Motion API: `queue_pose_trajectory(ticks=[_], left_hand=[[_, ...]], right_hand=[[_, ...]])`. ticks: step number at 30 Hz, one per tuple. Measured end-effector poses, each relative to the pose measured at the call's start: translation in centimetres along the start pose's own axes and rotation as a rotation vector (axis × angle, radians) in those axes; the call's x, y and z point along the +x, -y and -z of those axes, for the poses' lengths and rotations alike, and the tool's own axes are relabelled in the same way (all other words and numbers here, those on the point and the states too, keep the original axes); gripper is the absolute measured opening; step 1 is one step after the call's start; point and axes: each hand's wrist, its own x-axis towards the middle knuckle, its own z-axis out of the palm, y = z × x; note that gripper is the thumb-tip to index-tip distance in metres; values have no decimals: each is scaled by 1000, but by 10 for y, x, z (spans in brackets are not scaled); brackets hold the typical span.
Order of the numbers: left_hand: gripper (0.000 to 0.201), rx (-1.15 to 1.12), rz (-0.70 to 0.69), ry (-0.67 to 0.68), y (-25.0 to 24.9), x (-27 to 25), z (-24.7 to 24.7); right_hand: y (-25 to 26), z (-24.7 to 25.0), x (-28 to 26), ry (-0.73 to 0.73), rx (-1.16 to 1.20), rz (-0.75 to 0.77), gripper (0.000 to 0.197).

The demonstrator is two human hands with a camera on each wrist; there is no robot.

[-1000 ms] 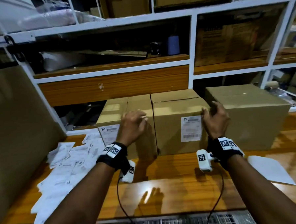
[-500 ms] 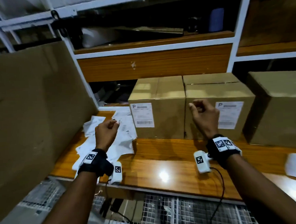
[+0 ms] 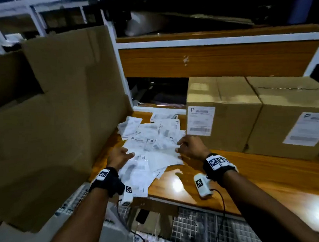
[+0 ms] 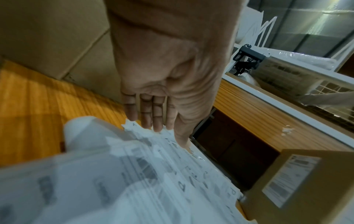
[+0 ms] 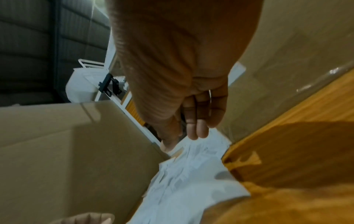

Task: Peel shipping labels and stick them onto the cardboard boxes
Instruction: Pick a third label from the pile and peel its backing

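A loose pile of white shipping labels [image 3: 152,145] lies on the wooden table [image 3: 250,173], left of two cardboard boxes. The nearer box [image 3: 234,117] and the right box [image 3: 277,125] each carry a label on the front. My left hand [image 3: 127,154] hovers over the pile's left side with straight fingers [image 4: 153,118] just above the labels [image 4: 134,174]. My right hand [image 3: 180,145] reaches to the pile's right edge; in the right wrist view its fingers [image 5: 197,127] and thumb hang relaxed over the labels [image 5: 191,174] and hold nothing.
A large flat cardboard sheet [image 3: 53,117] leans upright at the left, against the table's end. White-framed wooden shelving [image 3: 216,58] rises behind the boxes. A wire-mesh rack [image 3: 207,229] runs below the table's front edge. Several labels overhang that edge.
Both hands have left the boxes and come down left to the label pile. Their curled fingers have straightened. The head view has swung left.
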Motion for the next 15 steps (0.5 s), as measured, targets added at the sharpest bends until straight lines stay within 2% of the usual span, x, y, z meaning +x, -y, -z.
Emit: queue_pose_trajectory(ticks=[3,5,8,11,15], left_hand=[[59,54,-21,50,13,10,3],[70,159,-72,130,20,15,2],[87,301,-155,233,26,21,-2],[99,441,-201,250,29,26,-6],[106,227,-174,189,28,33,-10]], right_hand=[[1,-29,8,26,-47,-72,44],[1,-45,8,31,-23,-88,47],[3,-62,11,51,-74,-55,54],[4,-76,11,102,-152,-32,61],[-1,-84,11,120,-193,-59,58]])
